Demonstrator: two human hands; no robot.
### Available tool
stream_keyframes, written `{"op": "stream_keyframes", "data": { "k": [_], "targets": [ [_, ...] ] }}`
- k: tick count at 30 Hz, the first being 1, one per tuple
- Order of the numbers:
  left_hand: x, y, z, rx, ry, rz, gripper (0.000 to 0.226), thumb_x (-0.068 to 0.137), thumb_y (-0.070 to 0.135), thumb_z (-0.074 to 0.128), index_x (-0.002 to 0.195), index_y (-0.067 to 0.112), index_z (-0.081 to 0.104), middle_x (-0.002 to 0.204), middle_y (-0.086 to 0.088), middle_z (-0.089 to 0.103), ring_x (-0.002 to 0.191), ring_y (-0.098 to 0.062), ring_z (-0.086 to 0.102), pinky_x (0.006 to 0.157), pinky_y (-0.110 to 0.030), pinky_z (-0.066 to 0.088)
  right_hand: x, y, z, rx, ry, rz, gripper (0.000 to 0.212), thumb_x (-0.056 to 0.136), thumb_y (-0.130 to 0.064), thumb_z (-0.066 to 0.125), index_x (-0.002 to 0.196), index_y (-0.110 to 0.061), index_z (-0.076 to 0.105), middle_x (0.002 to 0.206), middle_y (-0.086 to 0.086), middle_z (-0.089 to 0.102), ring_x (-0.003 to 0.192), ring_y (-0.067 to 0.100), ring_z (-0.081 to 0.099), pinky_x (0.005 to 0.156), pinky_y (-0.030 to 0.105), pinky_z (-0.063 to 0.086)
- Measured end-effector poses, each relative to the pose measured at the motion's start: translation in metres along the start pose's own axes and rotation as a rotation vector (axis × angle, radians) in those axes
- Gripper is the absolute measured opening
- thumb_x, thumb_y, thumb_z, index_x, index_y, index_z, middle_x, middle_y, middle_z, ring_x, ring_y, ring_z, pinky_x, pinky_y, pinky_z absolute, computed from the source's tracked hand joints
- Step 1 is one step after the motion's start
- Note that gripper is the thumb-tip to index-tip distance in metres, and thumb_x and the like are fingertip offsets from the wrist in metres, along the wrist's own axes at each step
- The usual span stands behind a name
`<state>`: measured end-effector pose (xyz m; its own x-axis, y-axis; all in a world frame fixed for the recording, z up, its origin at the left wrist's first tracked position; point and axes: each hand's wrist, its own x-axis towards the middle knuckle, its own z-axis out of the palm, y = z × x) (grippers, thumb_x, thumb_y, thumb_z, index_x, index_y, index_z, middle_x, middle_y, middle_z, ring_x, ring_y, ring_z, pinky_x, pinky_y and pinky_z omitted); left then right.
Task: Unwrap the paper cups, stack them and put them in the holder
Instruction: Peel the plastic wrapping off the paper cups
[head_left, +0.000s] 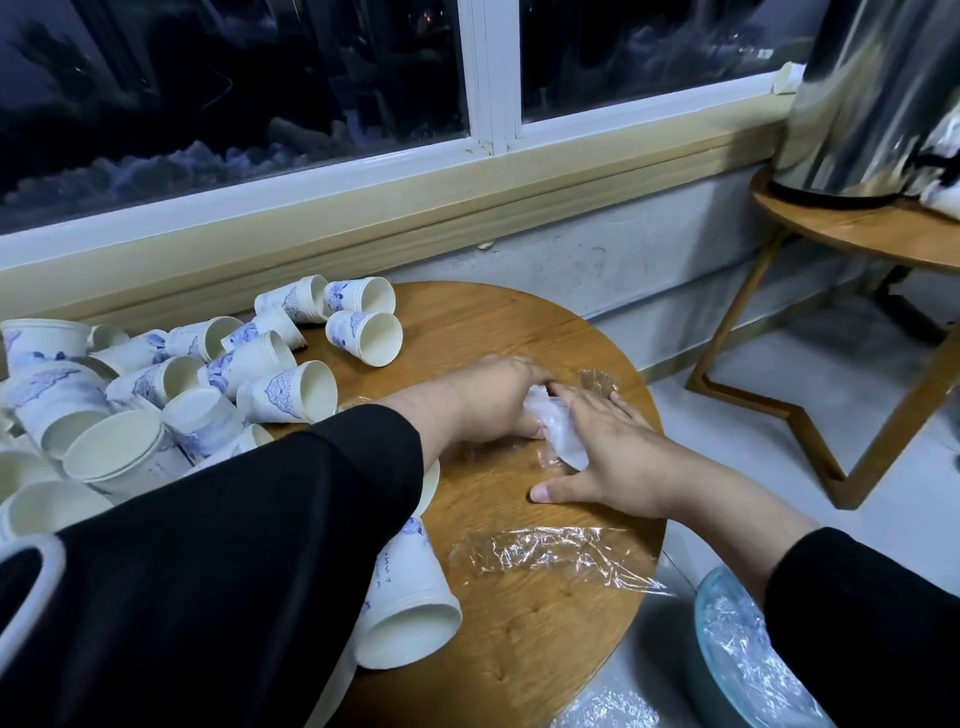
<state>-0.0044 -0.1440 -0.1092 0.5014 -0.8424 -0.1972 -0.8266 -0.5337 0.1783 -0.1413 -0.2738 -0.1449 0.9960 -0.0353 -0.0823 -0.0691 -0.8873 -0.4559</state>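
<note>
Several white paper cups with blue print (291, 384) lie on their sides in a heap on the left half of a round wooden table (519, 623). One stack of cups (410, 613) lies near my left sleeve. My left hand (488, 400) grips a crumpled white wrapped cup (558, 431) at the table's right side. My right hand (613, 457) lies over the same piece, fingers spread and fairly straight, thumb flat on the wood. No holder can be made out.
A loose sheet of clear plastic wrap (550, 556) lies on the table's near right edge. A bin lined with plastic (737, 649) stands on the floor at lower right. A second wooden table (857, 234) carries a steel urn (872, 93). A window sill (363, 208) runs behind.
</note>
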Motion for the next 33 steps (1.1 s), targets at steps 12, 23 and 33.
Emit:
{"op": "stream_keyframes", "data": {
  "k": [12,23,33],
  "targets": [
    [0.004,0.005,0.009,0.079,-0.033,0.013,0.049,0.086,0.06,0.062,0.126,0.036,0.05,0.107,0.009,0.034,0.132,-0.034,0.04,0.106,-0.05,0.039,-0.002,-0.006,-0.009,0.167,-0.003,0.033,0.139,0.067,-0.077,0.067,0.149,-0.026,-0.032,0.164,-0.005,-0.02,0.15,0.009,-0.015,0.119,0.024,0.002],
    [-0.003,0.0,0.003,0.056,0.049,-0.12,0.057,0.088,0.056,0.059,0.139,0.034,0.046,0.13,-0.002,0.052,0.123,-0.03,0.049,0.094,-0.041,0.043,-0.032,-0.004,-0.022,0.206,0.23,-0.034,0.128,0.061,-0.074,0.072,0.158,-0.032,-0.001,0.163,-0.019,0.005,0.149,-0.003,0.003,0.122,0.028,0.012],
    [-0.015,-0.019,-0.006,0.003,0.105,-0.26,0.058,0.081,0.042,0.067,0.134,0.022,0.054,0.123,-0.002,0.058,0.11,-0.026,0.058,0.092,-0.043,0.051,-0.054,0.003,0.006,-0.177,0.06,-0.219,0.081,0.073,-0.089,0.038,0.142,-0.047,0.042,0.134,-0.021,0.04,0.127,0.005,0.031,0.108,0.036,0.029]
  ]
}}
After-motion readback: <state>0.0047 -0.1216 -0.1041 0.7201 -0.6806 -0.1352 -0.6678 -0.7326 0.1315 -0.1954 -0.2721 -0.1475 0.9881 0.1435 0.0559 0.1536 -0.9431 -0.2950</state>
